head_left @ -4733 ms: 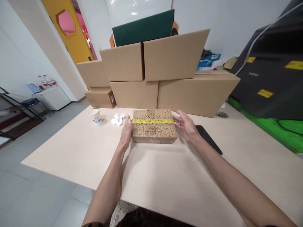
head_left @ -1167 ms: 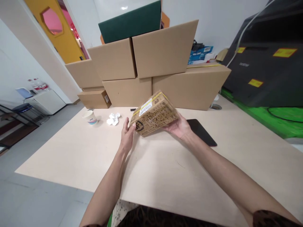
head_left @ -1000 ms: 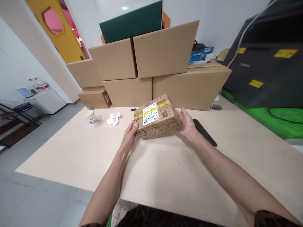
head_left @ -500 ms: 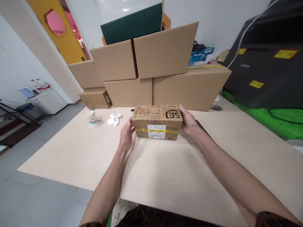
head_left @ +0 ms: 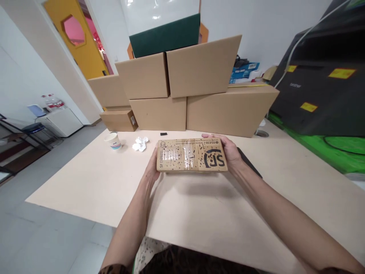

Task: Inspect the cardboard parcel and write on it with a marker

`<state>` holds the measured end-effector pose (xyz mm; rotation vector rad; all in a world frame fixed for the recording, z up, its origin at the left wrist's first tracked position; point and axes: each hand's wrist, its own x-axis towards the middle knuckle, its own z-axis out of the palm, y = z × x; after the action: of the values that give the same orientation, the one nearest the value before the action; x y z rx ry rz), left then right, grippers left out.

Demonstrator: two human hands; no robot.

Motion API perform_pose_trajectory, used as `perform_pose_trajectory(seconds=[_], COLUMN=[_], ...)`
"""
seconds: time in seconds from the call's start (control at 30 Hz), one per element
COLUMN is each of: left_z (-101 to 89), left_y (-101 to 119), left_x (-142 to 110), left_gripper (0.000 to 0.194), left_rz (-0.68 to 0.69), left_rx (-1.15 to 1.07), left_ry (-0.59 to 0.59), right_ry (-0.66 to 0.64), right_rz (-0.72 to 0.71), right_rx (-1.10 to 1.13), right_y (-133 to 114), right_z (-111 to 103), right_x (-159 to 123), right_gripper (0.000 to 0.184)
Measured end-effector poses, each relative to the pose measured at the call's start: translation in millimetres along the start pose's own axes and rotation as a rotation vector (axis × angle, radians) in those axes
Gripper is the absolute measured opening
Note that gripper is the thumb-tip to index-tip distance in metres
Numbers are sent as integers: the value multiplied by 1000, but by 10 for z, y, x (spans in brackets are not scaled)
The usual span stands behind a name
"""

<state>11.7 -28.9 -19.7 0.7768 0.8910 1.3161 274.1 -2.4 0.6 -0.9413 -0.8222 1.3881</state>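
A brown cardboard box (head_left: 191,156) with black speckles, a large black SF logo and shiny clear tape is held between my two hands. My left hand (head_left: 152,165) presses against its left end, fingers mostly hidden behind it. Around the right end my right hand (head_left: 230,150) is closed, some fingers reaching over the far edge. The printed top face is turned toward me, and a shadow lies on the table (head_left: 188,213) below, so the box seems raised off it. A dark flat object (head_left: 249,161) lies on the table by my right wrist.
Large plain cardboard boxes (head_left: 202,68) are stacked along the back, with a dark green box (head_left: 167,36) on top. At left stand a paper cup (head_left: 113,141) and crumpled tissue (head_left: 140,144). A small black object (head_left: 163,134) lies behind the held box. A black covered machine (head_left: 308,87) stands at right.
The box has been tilted toward me and lifted, so its top face shows and the labelled front with yellow tape is out of sight. The small black object behind it now shows fully.
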Motion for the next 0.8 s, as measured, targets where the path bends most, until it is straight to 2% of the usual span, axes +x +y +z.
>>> perform_pose_trajectory(seconds=[0.17,0.33,0.47,0.6,0.7,0.8], left_z=[50,-28,-100,-71,-36,-4], left_y=[17,25,-36,-95,-96,-48], left_x=[-122,-331,-465,-546,-577,-571], left_gripper=[58,69,68,60,66,73], left_rz=[-110,-170,-137,-99,-122,-69], left_rx=[-39,-49,-21,37,59,75], left_ry=[-72,-124,-99,-147,-184,-201], right_ry=[99,167,243,172,82,50], right_rz=[-74,154,168,164,151,26], right_rx=[-103,-83,-53,-24,-14,-63], right_y=[64,149,242,353,402,396], right_z=[-160,-233,-158,-88,-86,-117], right_x=[-248,-678,-900,-1001,-1031,-975], right_gripper=[18,35,46,45,44,46])
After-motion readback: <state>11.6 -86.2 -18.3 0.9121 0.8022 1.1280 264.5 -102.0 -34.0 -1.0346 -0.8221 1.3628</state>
